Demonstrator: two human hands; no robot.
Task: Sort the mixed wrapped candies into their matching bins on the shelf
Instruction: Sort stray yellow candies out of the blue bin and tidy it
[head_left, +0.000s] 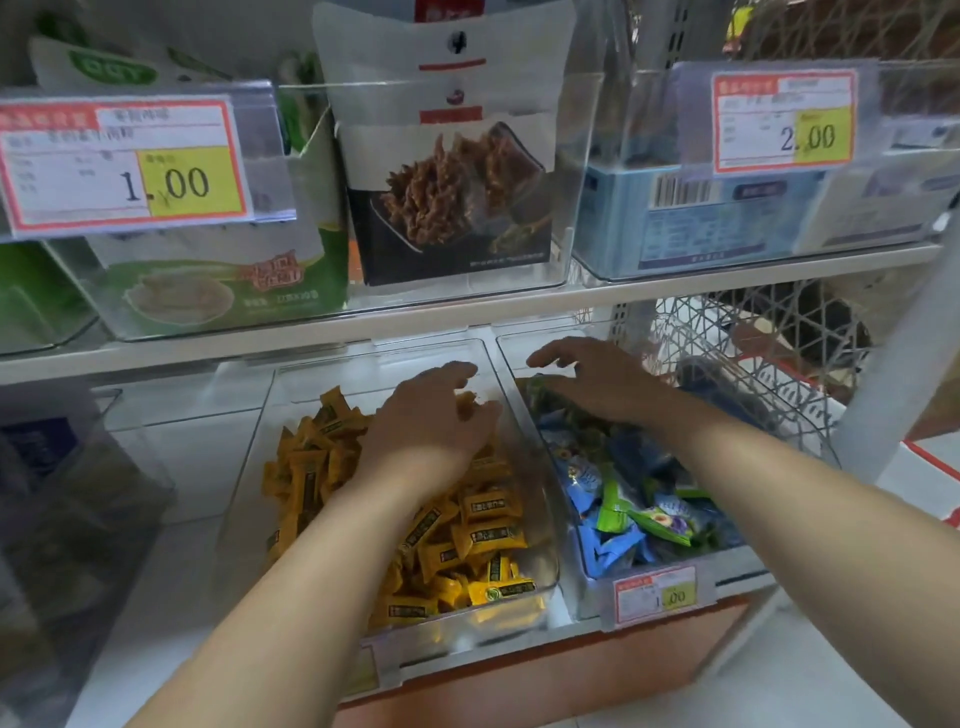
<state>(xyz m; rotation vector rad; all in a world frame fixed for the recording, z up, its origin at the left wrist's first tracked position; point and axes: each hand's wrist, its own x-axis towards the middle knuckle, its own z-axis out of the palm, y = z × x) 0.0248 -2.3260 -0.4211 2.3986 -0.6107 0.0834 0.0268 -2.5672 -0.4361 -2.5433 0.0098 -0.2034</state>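
In the head view, two clear bins sit side by side on the lower shelf (171, 467). The left bin (470, 621) holds a heap of yellow candies (488, 530) in dark-labelled wrappers. The right bin (589, 574) holds a mix of blue candies (584, 483) and green candies (613, 512), and a small price tag (657, 597) is clipped to its front.

The left hand (431, 415) reaches into the left bin, over the back of the yellow heap. Its fingers are curled downward, and a bit of yellow wrapper shows at the fingertips. I cannot tell whether the hand pinches a candy or only rests on the pile.

The right hand (597, 379) is palm down over the back of the right bin with its fingers spread wide and nearly straight, gripping nothing. Some green wrappers lie just under the fingers, and whether they touch is unclear. The two hands are near each other, with the wall between the bins separating them.

On the upper shelf (467, 306), clear bins hold a green box (208, 280), a black and white box (447, 197) with a snack photo, and a pale blue box (727, 218). A tag reading 1.00 (124, 161) hangs at the left and one reading 2.00 (784, 122) at the right. A white wire basket (727, 353) stands beside the right bin.
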